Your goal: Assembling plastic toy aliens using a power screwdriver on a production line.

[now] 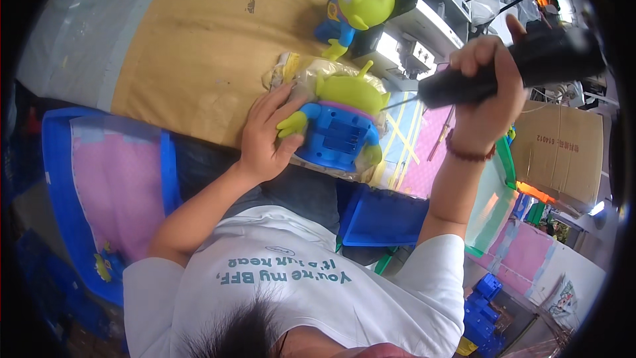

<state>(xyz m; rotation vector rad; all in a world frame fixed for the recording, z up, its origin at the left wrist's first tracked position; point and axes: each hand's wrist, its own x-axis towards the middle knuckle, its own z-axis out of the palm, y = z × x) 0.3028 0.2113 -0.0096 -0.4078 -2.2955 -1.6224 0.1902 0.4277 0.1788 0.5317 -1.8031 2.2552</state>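
Observation:
A green and blue toy figure [339,134] lies on the table's near edge, its blue back with an open battery compartment facing up. My left hand [266,134] is at its left side, with thumb and fingers around the green toy hand. Crumpled clear plastic [306,73] lies under and behind the figure. My right hand [489,79] is wrapped round a black electric screwdriver [550,59], held to the right of the figure. Its thin bit points left toward the figure's neck and shoulder; whether the tip touches it I cannot tell.
More green toy figures [366,0] stand at the far side beside grey-white equipment [424,20]. A blue bin [169,166] lined with pink sits at left, another blue bin [387,217] below the table edge. At right are a cardboard box [560,149] and a loose screwdriver [442,132].

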